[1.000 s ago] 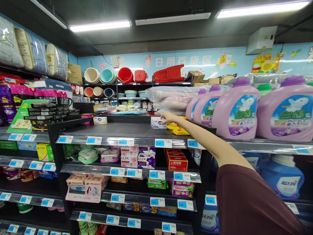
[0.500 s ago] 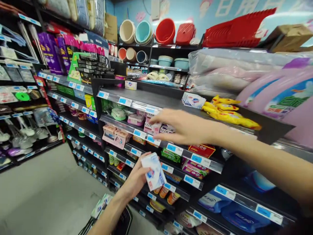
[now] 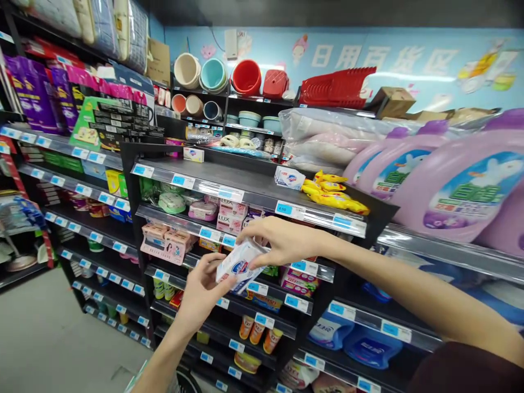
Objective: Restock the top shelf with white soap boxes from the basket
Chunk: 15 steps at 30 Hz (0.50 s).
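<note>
In front of the shelves I hold a white-and-blue soap box (image 3: 237, 266) with both hands. My left hand (image 3: 200, 289) grips its left end, the thumb lying along the lower edge. From the right, my right hand (image 3: 282, 240) pinches the other end between thumb and fingers. The box is tilted, its printed label facing up toward me; parts of its ends are covered by my fingers. Just behind my hands, pink LUX soap boxes (image 3: 231, 215) sit on the second shelf. On the top shelf lie similar white soap boxes (image 3: 289, 177) and one more soap box (image 3: 194, 154) farther left.
Yellow packets (image 3: 335, 194) lie at the right of the top shelf (image 3: 241, 172). Large lilac detergent jugs (image 3: 466, 191) stand at the right, above blue bottles (image 3: 372, 346). Pink boxes (image 3: 167, 243) stick out at the left. Grey floor (image 3: 53, 327) shows below.
My right hand has come down from the shelf front and taken hold of the soap box. My left hand has raised and turned the box. The view has swung right.
</note>
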Tool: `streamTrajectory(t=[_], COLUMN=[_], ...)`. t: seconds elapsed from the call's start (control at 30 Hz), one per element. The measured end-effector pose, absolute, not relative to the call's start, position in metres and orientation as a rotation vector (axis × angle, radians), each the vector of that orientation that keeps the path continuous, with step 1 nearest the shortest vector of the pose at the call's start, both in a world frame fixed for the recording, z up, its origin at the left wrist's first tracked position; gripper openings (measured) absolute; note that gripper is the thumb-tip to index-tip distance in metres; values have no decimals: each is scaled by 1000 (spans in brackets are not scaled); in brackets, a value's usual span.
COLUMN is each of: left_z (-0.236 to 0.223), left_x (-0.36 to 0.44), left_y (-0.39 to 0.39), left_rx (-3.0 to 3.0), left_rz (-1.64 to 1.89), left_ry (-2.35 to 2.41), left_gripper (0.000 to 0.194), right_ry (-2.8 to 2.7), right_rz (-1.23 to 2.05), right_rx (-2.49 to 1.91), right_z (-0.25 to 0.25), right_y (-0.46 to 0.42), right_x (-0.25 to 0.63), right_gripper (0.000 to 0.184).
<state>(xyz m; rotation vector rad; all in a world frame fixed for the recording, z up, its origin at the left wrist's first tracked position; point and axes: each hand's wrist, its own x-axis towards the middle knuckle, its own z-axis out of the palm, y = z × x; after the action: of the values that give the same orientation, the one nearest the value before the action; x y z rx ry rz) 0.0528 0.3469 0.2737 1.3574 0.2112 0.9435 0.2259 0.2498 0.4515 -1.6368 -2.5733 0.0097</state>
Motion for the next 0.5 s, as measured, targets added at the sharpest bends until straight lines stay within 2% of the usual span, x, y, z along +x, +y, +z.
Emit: streamTrajectory(t=[0.1,0.2,0.27,0.37,0.5], left_z=[283,288,279,246,170], left_x=[46,35,26,12,-9], left_y=[347,336,330,328,337], left_rx=[1349,1362,1375,1442,1528], left_rz=[1071,1225,1294,1244,1015], left_ry=[187,150,160,267,509], left_gripper=[52,36,27,25,34], right_ry=[-2627,-2423,-2158,-1779,-1505], right_rz=[31,-32,-189,-441,-592], right_rx=[-1596,-1579,-1630,-1788,-2143], right_z=[465,497,520,539,533], right_y=[242,243,251,271,297], right_x=[236,266,300,359,418], right_gripper=[42,40,42,42,42])
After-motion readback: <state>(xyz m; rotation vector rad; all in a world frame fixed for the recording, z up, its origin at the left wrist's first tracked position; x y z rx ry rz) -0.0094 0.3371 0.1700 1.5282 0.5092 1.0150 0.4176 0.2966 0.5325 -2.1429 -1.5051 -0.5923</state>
